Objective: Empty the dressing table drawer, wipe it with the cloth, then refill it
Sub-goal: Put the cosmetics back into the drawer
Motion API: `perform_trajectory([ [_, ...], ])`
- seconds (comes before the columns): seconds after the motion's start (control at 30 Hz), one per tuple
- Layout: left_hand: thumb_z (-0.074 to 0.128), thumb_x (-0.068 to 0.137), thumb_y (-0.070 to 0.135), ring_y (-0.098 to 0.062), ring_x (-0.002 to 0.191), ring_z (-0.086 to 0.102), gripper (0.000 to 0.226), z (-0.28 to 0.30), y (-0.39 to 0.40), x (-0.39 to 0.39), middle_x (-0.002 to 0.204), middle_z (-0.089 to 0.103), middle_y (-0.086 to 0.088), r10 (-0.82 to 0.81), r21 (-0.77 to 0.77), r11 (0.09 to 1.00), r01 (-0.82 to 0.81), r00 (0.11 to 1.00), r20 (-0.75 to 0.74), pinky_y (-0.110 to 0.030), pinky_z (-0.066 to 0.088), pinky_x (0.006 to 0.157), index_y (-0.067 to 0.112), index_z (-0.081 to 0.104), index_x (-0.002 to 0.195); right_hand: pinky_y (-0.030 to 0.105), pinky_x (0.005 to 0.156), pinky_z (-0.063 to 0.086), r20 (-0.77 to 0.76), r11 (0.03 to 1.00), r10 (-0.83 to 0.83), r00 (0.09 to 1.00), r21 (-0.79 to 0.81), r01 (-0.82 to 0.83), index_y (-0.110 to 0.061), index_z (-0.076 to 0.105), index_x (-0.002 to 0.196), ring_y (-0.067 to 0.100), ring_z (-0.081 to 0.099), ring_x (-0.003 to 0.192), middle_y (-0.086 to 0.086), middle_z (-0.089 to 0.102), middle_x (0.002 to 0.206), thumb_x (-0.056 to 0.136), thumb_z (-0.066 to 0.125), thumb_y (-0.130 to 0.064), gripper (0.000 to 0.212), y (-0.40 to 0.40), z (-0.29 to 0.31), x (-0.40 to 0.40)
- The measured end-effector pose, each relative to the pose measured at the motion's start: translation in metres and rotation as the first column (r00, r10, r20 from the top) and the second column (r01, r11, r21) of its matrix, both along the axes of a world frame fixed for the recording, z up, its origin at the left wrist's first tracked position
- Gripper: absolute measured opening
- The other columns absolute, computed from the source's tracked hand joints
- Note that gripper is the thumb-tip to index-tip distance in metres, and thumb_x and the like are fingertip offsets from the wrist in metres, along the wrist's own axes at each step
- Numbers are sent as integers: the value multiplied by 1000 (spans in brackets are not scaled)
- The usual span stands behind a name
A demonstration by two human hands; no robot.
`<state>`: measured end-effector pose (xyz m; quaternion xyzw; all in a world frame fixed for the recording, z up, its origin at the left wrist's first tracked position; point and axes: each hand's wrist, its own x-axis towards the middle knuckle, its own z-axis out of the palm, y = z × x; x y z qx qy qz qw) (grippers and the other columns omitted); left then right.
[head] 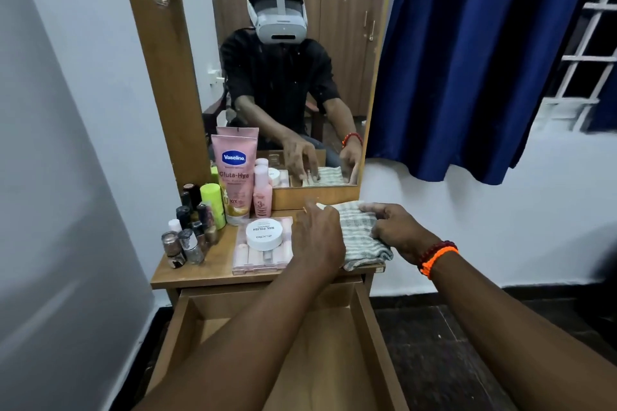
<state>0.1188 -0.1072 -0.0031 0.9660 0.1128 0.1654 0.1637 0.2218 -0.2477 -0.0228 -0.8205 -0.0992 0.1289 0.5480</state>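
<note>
The wooden drawer (370,327) is pulled out below the table top, and its bare inside shows beneath my forearms. A folded grey-and-white checked cloth (360,237) lies on the right side of the dressing table top (200,269). My left hand (317,237) rests on the cloth's left edge with fingers bent over it. My right hand (397,227) grips the cloth's right side, an orange bead bracelet on the wrist. A pink flat case (260,259) with a white nail polish remover tub (264,234) on it sits beside my left hand.
A Vaseline tube (235,177), a small pink bottle (262,193), a green bottle (213,203) and several nail polish bottles (187,240) crowd the table's left side. A mirror (293,77) stands behind. A blue curtain (484,60) hangs right; a white wall is left.
</note>
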Motion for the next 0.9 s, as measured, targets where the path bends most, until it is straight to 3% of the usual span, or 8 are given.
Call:
perform_trajectory([
  [0.1, 68, 90, 19, -26, 104, 56, 18, 0, 7, -24, 119, 52, -7, -17, 16, 1000, 14, 980, 197, -36, 50, 82, 16, 60, 106, 50, 95, 55, 216, 971, -131, 968, -168, 169, -25, 69, 121, 29, 64, 111, 3, 69, 117, 71, 58, -14, 52, 9, 1, -8],
  [0.23, 68, 90, 43, -15, 76, 62, 26, -6, 28, -78, 79, 66, 7, 163, -387, 921, -46, 948, 275, -35, 53, 66, 21, 59, 79, 47, 102, 50, 394, 973, -68, 917, -177, 148, -25, 72, 114, 23, 63, 112, -2, 70, 117, 82, 69, -31, 32, 48, 20, -40],
  [0.27, 70, 88, 46, -17, 68, 63, 34, -10, 37, -87, 69, 66, 6, 236, -578, 812, -83, 952, 195, -35, 54, 63, 17, 60, 74, 44, 101, 52, 396, 980, -9, 918, -179, 86, -22, 72, 115, 20, 66, 110, -2, 71, 118, 85, 71, -34, 32, 60, 25, -49],
  [0.33, 73, 87, 48, -15, 51, 59, 41, -18, 52, -102, 57, 60, 4, 214, -918, 356, -172, 972, -99, -27, 48, 50, 13, 61, 70, 41, 99, 54, 369, 973, 135, 920, -226, -52, -12, 71, 118, 22, 67, 109, 4, 71, 121, 91, 69, -35, 36, 86, 30, -58],
  [0.37, 73, 85, 51, -14, 46, 56, 41, -20, 60, -110, 55, 56, 3, 112, -964, 130, -233, 969, -219, -23, 44, 46, 14, 61, 71, 43, 99, 53, 342, 959, 195, 919, -264, -105, -6, 70, 117, 25, 66, 109, 9, 71, 120, 95, 66, -33, 35, 100, 32, -60],
  [0.43, 73, 80, 59, -14, 48, 59, 47, -25, 72, -122, 59, 60, -1, -51, -945, -94, -312, 950, -309, -22, 46, 46, 13, 67, 75, 44, 95, 52, 272, 928, 275, 922, -325, -181, -5, 70, 101, 28, 65, 101, 12, 71, 106, 99, 57, -30, 29, 122, 33, -66],
  [0.67, 68, 70, 78, -30, 80, 75, 85, -48, 103, -124, 94, 73, -17, -120, -876, -350, -332, 943, -309, -35, 60, 62, 0, 75, 105, 43, 94, 55, 209, 868, 292, 933, -467, -167, -15, 71, 88, 29, 68, 104, 8, 76, 105, 92, 60, -37, 25, 144, 27, -66],
  [0.9, 77, 82, 38, -27, 81, 77, 41, -46, 109, -128, 89, 77, -14, 26, -896, -382, -227, 966, -256, -32, 61, 66, 4, 72, 104, 38, 82, 55, 185, 875, 302, 935, -443, -195, 2, 73, 93, 31, 70, 97, 18, 75, 99, 90, 62, -17, 23, 139, 28, -70],
])
